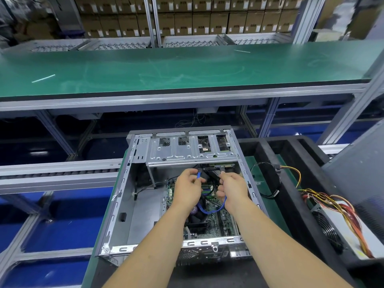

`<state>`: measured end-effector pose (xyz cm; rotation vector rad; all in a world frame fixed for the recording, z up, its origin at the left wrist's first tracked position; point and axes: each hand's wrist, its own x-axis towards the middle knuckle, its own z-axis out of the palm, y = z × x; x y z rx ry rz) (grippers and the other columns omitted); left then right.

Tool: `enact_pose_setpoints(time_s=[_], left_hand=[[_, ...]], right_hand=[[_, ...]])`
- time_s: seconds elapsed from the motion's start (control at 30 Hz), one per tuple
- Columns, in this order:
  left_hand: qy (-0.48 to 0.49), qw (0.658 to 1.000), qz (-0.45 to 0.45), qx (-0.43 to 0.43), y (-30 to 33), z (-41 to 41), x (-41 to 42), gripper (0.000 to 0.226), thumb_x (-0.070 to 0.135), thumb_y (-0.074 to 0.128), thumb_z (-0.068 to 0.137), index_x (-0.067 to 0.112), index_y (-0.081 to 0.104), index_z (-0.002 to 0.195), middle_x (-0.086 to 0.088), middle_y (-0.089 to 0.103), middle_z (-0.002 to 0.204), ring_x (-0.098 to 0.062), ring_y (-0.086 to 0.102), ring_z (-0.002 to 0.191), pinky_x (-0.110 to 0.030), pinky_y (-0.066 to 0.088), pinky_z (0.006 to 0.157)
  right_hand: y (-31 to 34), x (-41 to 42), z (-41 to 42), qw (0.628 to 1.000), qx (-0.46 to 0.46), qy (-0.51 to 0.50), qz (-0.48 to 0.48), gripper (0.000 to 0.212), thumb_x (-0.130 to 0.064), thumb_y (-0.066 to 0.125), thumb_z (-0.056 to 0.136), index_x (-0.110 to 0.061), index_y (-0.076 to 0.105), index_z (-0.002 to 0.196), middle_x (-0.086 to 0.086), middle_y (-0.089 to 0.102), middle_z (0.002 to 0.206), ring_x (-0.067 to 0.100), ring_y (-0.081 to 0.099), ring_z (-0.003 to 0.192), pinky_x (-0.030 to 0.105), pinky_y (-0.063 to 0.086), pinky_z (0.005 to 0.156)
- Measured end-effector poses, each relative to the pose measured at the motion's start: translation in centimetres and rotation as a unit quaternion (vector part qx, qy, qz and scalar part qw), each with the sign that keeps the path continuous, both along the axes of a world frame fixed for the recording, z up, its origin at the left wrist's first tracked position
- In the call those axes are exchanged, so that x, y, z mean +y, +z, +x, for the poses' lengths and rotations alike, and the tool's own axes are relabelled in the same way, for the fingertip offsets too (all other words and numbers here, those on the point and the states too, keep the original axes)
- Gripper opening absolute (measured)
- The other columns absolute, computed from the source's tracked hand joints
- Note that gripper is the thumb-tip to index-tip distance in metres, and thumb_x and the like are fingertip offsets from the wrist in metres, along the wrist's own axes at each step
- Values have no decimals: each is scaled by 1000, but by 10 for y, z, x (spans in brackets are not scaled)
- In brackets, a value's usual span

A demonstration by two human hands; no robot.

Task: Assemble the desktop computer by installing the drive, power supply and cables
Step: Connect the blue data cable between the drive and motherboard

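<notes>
An open desktop case [116,204] lies on its side in front of me, with the motherboard [218,223] showing inside and a metal drive cage [187,151] at its far end. My left hand [188,189] pinches one end of a blue data cable [214,210], its black plug pointing up toward the cage. The cable loops down over the board and rises into my right hand [232,189], which grips its other end beside a black cable. A drive's edge [220,166] shows under the cage, just beyond both hands.
A power supply [340,223] with yellow, red and orange wires lies in a black foam tray [295,204] to the right. A loose black cable bundle [268,179] sits beside the case. A green conveyor table [166,69] runs across behind, and stacked cartons fill the back.
</notes>
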<state>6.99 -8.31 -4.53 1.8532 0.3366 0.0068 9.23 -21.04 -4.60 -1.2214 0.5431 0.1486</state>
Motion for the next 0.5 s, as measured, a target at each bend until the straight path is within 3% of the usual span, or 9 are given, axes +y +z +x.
enact_pose_setpoints(time_s=[0.5], left_hand=[[-3,1000,13,1,1,-1,0,28,5,48,99,17,54,124,9,74,93,-16,64,83,-37,55,78]], right_hand=[[4,-1,1,999,10,-5,40,16,-9,50,102,-8,53,86,1,37,65,9,22,43,21,20,37]])
